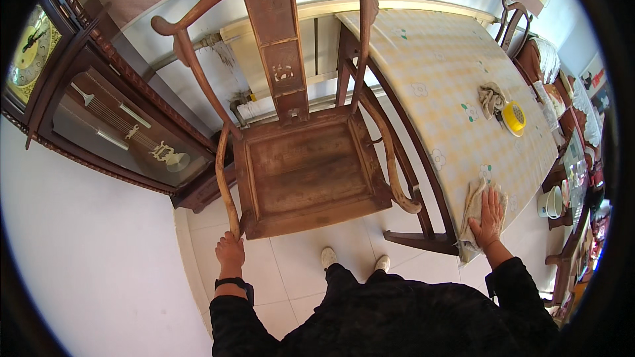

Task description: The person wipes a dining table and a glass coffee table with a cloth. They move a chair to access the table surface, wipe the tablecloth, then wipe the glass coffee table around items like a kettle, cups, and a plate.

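A dark wooden armchair (307,168) with a curved top rail and a carved back splat stands in front of me. My left hand (230,254) is closed around the front end of its left armrest (227,183). On the right, my right hand (488,223) lies flat, palm down, on a folded beige cloth (471,208) near the front edge of a table. That table bears a yellow checked tablecloth (426,109) with a flower pattern. What is under my right palm is hidden.
Farther along the table sit a crumpled cloth (491,98) and a round yellow-rimmed object (514,116). A pendulum clock in a dark wooden case (134,129) stands at left, beside a white wall (89,238). Behind the chair is a radiator (243,49). At right is a white bucket (549,203).
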`<state>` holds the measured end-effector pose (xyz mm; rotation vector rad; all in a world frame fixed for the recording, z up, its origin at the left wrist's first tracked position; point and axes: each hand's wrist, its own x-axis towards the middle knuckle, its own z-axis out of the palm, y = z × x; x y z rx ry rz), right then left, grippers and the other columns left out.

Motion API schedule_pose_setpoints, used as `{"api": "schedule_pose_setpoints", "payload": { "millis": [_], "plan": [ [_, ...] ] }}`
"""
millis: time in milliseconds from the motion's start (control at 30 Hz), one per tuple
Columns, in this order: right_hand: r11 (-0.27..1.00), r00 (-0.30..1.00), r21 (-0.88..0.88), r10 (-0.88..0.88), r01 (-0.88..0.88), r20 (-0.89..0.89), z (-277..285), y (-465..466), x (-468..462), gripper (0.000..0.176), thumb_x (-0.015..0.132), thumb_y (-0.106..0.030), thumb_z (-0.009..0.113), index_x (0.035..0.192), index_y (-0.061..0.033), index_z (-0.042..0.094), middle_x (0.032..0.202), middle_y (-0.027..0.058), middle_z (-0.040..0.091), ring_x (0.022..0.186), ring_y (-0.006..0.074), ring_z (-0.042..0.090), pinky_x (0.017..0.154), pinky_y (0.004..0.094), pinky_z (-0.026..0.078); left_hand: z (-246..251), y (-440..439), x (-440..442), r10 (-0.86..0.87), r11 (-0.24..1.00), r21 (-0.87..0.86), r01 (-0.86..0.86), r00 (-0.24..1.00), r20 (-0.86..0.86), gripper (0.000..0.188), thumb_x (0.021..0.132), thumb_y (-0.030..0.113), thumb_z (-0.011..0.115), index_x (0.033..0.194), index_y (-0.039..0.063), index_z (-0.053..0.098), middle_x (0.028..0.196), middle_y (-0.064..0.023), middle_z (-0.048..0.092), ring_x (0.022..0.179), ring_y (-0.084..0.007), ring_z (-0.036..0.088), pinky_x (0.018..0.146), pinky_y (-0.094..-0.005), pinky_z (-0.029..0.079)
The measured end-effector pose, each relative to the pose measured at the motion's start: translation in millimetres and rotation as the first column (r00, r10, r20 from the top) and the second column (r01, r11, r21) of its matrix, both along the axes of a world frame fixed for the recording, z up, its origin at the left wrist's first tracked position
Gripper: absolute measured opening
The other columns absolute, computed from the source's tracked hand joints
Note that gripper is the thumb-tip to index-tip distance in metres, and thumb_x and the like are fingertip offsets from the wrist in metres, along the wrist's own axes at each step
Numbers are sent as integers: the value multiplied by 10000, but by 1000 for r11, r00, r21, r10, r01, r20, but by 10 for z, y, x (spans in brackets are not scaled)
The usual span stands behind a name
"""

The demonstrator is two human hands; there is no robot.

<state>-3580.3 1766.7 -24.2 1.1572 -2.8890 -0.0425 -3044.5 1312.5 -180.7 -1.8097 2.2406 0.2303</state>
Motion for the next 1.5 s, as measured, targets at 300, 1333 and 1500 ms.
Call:
{"api": "schedule_pose_setpoints", "payload": {
  "millis": [300,1333,1500],
  "plan": [
    [997,993,-25,-77,80,88,155,-88,109,889,775,-429,660,1499,-41,320,1604,207,177,1494,368,123,1178,526,126,38,526,310,17,999,32,-14,993,-114,420,853,319,703,1130,80,497,1078,-174,625,1029,-376,599,889,-509,462],
    [538,570,-205,-705,817,423,-58,785,-1244,632,957,-413,500,1505,-135,348,1638,69,146,1516,299,49,1135,612,165,1873,3121,-5039,-935,-35,-291,956,-135,-329,719,854,539,622,1484,270,402,1586,-217,182,1446,-477,139,1112,-670,147],
    [528,569,-213,-754,822,327,-123,661,-1169,673,957,-457,492,1512,-111,332,1636,87,146,1515,310,41,1153,576,157,1786,2979,-5187,-955,-61,-177,982,-109,-276,709,854,556,592,1489,324,377,1613,-143,165,1463,-459,101,1119,-686,99]
  ]
}}
